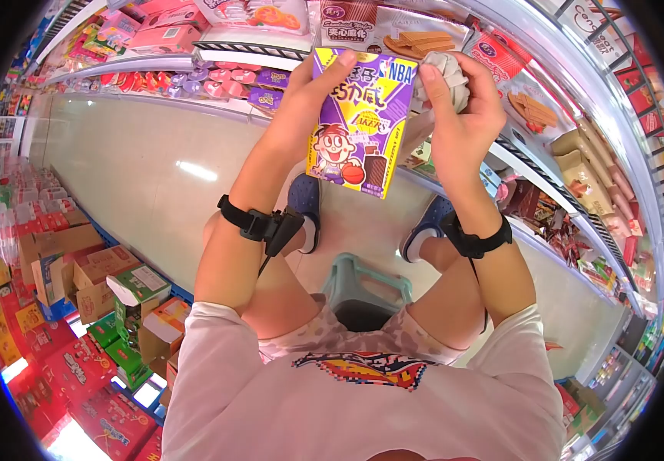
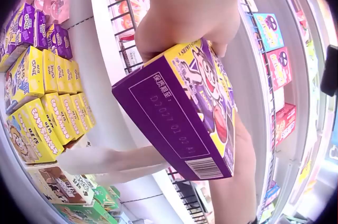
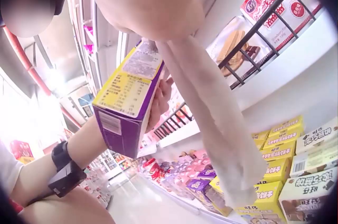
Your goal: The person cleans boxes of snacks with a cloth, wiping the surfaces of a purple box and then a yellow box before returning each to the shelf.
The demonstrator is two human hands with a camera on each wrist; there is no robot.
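My left hand (image 1: 307,91) grips a purple and yellow snack box (image 1: 359,127) by its upper left part, thumb on the front face. That face carries a cartoon figure with a basketball and NBA lettering. In the left wrist view the purple end of the box (image 2: 171,123) shows a date print and a barcode. My right hand (image 1: 470,119), just right of the box, holds a crumpled whitish cloth (image 1: 446,83) between thumb and fingers. A long strip of this cloth (image 3: 216,118) hangs down below the hand in the right wrist view.
Shelves with wire rails (image 1: 247,52) curve ahead and right, holding wafer packs (image 1: 424,38). Yellow boxes (image 2: 47,118) stand in rows on a lower shelf. A green stool (image 1: 370,284) is between the person's legs. Cartons (image 1: 105,269) are stacked at the left.
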